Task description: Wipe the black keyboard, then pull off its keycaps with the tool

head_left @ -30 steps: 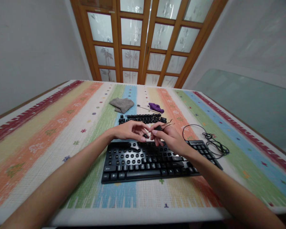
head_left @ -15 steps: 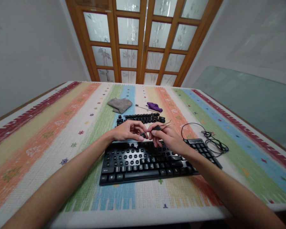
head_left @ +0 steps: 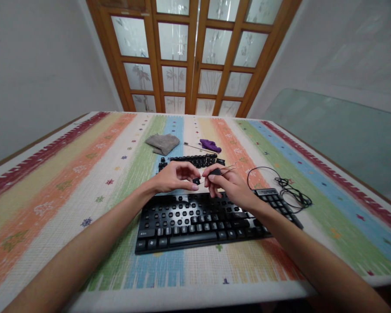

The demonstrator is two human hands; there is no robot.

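Observation:
My left hand [head_left: 174,177] pinches a small black keycap [head_left: 196,181] between thumb and fingers. My right hand [head_left: 232,184] is closed around the black handle of a wire keycap puller [head_left: 215,172], whose thin wires stick out at both ends. One wire end points at the keycap, but I cannot tell if it touches. Both hands hover over the back edge of a black keyboard [head_left: 192,238]. Its upper left rows show bare key stems, while keycaps sit on the lower rows and on the number pad, partly behind my right forearm.
Behind my hands lie rows of loose keycaps [head_left: 198,161]. Farther back are a grey cloth [head_left: 163,144], a thin brush [head_left: 200,148] and a purple cloth [head_left: 210,145]. The keyboard's coiled cable [head_left: 295,193] rests to the right on the striped tablecloth [head_left: 117,174].
My hands have drawn slightly apart at the fingertips, and the keycap in my left hand shows more. The puller has turned a little in my right hand. The keyboard stays put.

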